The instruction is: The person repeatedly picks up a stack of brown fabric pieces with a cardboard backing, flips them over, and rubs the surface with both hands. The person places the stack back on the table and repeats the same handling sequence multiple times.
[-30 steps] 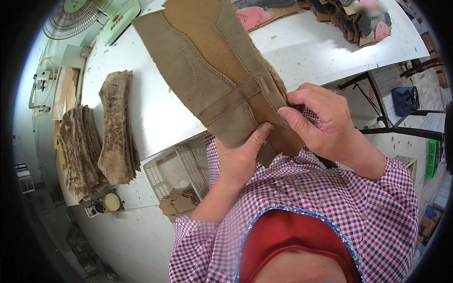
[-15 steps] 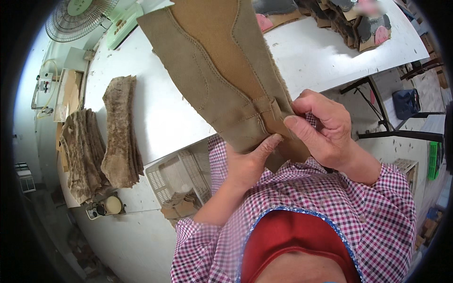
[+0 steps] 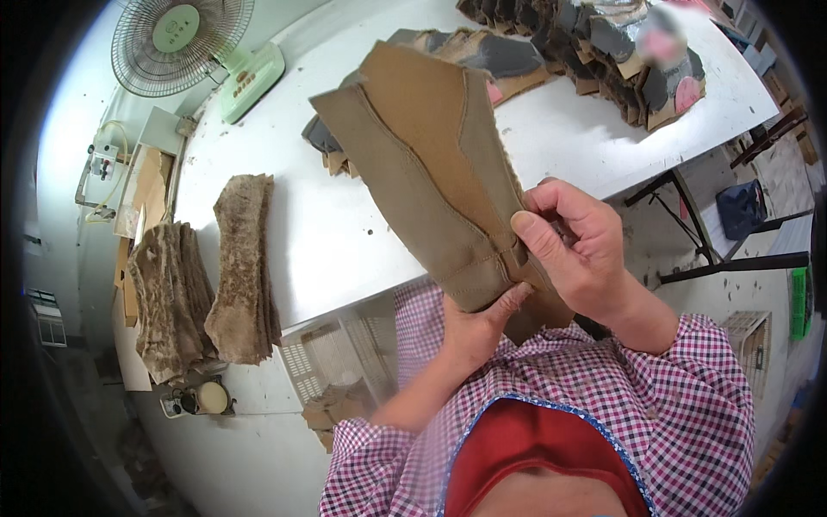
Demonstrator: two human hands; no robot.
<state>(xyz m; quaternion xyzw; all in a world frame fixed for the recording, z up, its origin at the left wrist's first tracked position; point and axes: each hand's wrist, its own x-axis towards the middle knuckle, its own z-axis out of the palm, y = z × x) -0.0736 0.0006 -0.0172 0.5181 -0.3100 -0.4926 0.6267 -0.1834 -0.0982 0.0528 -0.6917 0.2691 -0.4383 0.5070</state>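
Observation:
Between my two hands is a stitched boot upper [image 3: 431, 164], olive-brown with a tan middle panel and a fuzzy lining edge on its right side. My left hand [image 3: 478, 327] grips its lower end, the thumb pressed on top near the crosswise seam and the fingers hidden underneath. My right hand [image 3: 577, 246] pinches the right edge by the small strap with thumb and bent forefinger. The piece is tilted, its wide end raised over the white table [image 3: 345, 237]. Its underside is hidden.
On the table's left lie two stacks of fuzzy brown pieces [image 3: 241, 267] [image 3: 168, 297]. Grey-and-brown pieces [image 3: 603, 52] are heaped at the far right. A green fan [image 3: 177, 30] stands at the far left. Below the front edge sits a pale plastic crate [image 3: 345, 353].
The boot upper has lowered and sits farther from the view, so its whole far end shows now. Both hands keep their hold; the right hand has shifted slightly left along the edge.

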